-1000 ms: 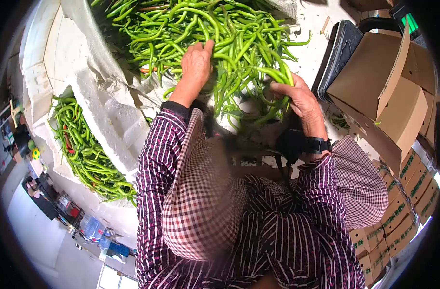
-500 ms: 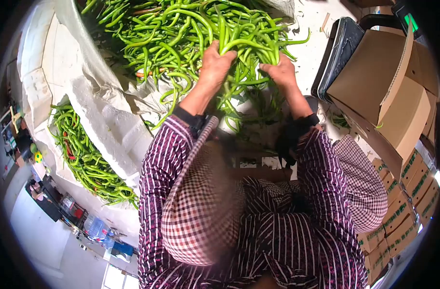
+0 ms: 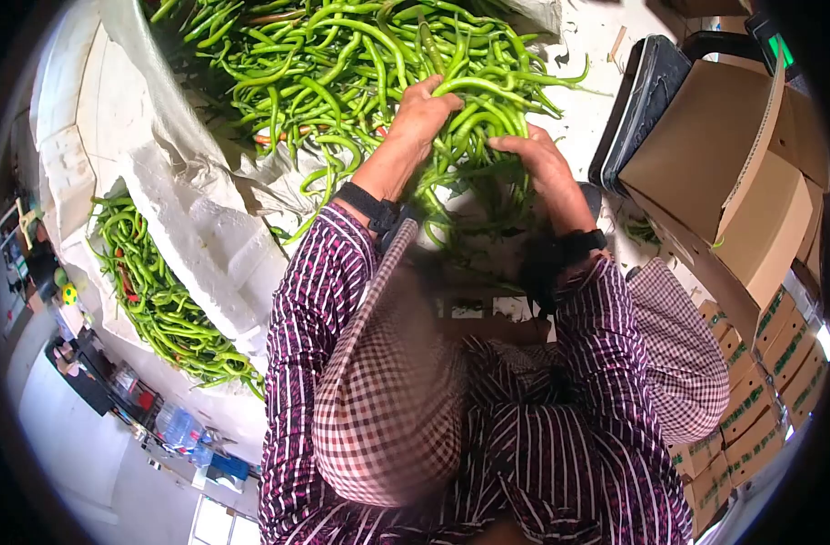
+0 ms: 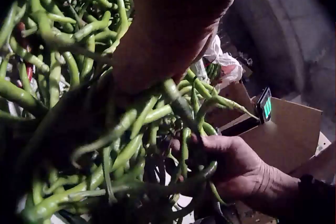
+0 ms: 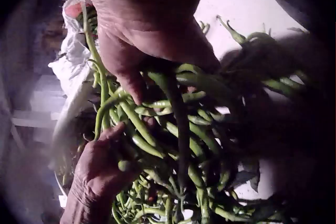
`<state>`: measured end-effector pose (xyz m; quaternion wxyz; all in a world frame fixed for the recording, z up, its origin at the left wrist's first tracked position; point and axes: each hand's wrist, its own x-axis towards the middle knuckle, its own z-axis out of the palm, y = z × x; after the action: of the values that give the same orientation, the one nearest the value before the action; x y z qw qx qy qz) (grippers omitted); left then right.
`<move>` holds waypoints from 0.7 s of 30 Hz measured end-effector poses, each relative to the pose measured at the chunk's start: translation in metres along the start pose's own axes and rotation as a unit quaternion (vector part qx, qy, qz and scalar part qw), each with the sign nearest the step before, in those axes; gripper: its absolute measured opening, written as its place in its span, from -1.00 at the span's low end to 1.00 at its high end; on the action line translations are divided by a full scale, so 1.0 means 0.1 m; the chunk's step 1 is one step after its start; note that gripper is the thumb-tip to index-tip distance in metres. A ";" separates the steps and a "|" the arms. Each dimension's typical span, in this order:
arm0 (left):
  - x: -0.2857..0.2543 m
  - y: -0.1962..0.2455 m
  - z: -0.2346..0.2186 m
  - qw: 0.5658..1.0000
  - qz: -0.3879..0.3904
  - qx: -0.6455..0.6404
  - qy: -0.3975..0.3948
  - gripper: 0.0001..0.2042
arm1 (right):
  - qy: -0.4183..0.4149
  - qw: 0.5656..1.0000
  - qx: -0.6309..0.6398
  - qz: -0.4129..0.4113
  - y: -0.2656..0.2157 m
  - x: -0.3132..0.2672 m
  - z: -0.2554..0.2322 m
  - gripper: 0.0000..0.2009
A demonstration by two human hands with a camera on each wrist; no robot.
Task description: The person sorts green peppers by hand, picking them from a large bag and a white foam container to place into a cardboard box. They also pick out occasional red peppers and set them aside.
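Long green peppers (image 3: 342, 64) lie in a large heap on pale sheeting. At its near edge the left hand (image 3: 419, 123) grips several peppers, with its thumb along them. Close beside it, the right hand (image 3: 542, 162) holds the right side of the same bunch (image 3: 478, 118). In the left wrist view, peppers stick out from beneath the left hand (image 4: 163, 35), and the right hand (image 4: 239, 169) curls round others. The right wrist view has the right hand (image 5: 149, 24) above the peppers (image 5: 194, 129) and the left hand (image 5: 102, 171) lower left; some fingertips are hidden.
A white foam slab (image 3: 192, 236) separates the heap from a second pepper pile (image 3: 151, 291) at the left. Open cardboard boxes (image 3: 696, 136) and a dark scale-like device (image 3: 642, 109) stand at the right. Stacked cartons (image 3: 760, 391) fill the lower right, and loose leaves lie nearby.
The left hand has moved right from the heap and now grips the bunch. The right hand has moved up and inward with its peppers, bringing the hands closer together.
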<state>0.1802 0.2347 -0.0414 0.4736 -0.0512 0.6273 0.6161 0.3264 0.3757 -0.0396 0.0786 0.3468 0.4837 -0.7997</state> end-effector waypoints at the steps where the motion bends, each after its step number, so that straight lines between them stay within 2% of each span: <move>1: 0.00 -0.07 -0.01 1.000 -0.002 0.000 0.000 -0.62 | 0.008 0.999 0.003 0.036 0.01 -0.02 -0.04 -0.58; 3: -0.03 -0.10 0.04 0.998 -0.015 -0.040 -0.037 -0.54 | 0.010 0.998 0.044 0.045 0.05 0.01 -0.04 -0.58; 4: -0.06 -0.13 0.13 0.999 -0.022 -0.013 0.041 -0.54 | 0.009 0.995 0.082 0.050 0.05 0.06 -0.04 -0.58; 5: -0.07 -0.12 0.12 0.999 -0.021 -0.013 0.041 -0.54 | 0.007 0.991 0.119 0.056 0.03 0.07 -0.01 -0.57; 6: -0.08 -0.11 0.10 0.997 -0.026 -0.058 -0.038 -0.54 | -0.032 0.990 0.128 0.053 0.00 0.06 0.01 -0.60; 7: -0.10 -0.09 0.06 0.988 -0.031 -0.101 -0.116 -0.54 | -0.033 0.990 0.128 0.052 -0.01 0.04 0.04 -0.60; 9: -0.19 -0.01 0.01 0.984 -0.041 -0.115 -0.131 -0.53 | -0.057 0.995 0.085 -0.018 -0.08 -0.07 0.12 -0.63; 10: -0.25 0.02 0.01 0.975 -0.021 -0.132 -0.176 -0.55 | -0.078 0.993 0.080 -0.029 -0.11 -0.10 0.10 -0.65; 12: -0.51 0.18 0.06 0.956 -0.002 -0.170 -0.238 -0.55 | -0.044 0.998 0.045 -0.032 -0.28 -0.19 0.17 -0.67; 13: -0.59 0.19 0.09 0.965 -0.008 -0.157 -0.212 -0.51 | -0.011 0.999 0.009 -0.036 -0.40 -0.23 0.24 -0.69; 14: -0.71 0.29 0.18 0.968 0.013 -0.155 -0.195 -0.51 | 0.016 0.998 -0.042 -0.044 -0.50 -0.25 0.29 -0.64; 15: -0.83 0.39 0.26 0.972 0.035 -0.153 -0.176 -0.50 | 0.017 0.998 -0.042 -0.052 -0.63 -0.36 0.44 -0.64; 16: -0.88 0.45 0.29 0.970 0.061 -0.153 -0.179 -0.51 | -0.028 0.989 0.003 -0.144 -0.75 -0.51 0.61 -0.60; 17: -0.93 0.56 0.31 0.980 0.083 -0.109 -0.147 -0.53 | -0.075 0.968 0.048 -0.235 -0.88 -0.62 0.73 -0.55; 18: -0.99 0.68 0.32 0.977 0.099 -0.119 -0.144 -0.51 | -0.111 0.977 -0.084 -0.163 -1.00 -0.65 0.71 -0.45; 19: -1.06 0.79 0.32 0.975 0.114 -0.131 -0.141 -0.50 | -0.055 0.947 -0.191 -0.252 -0.87 -0.65 0.73 -0.42; 21: -1.26 0.99 0.32 0.975 0.114 -0.124 -0.148 -0.54 | 0.059 0.920 -0.342 -0.184 -1.10 -0.90 0.97 -0.39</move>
<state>0.2017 0.2195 0.1200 0.4780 0.0543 0.4706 0.7397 0.2966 0.3335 0.1242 0.0149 0.2501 0.7866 -0.5643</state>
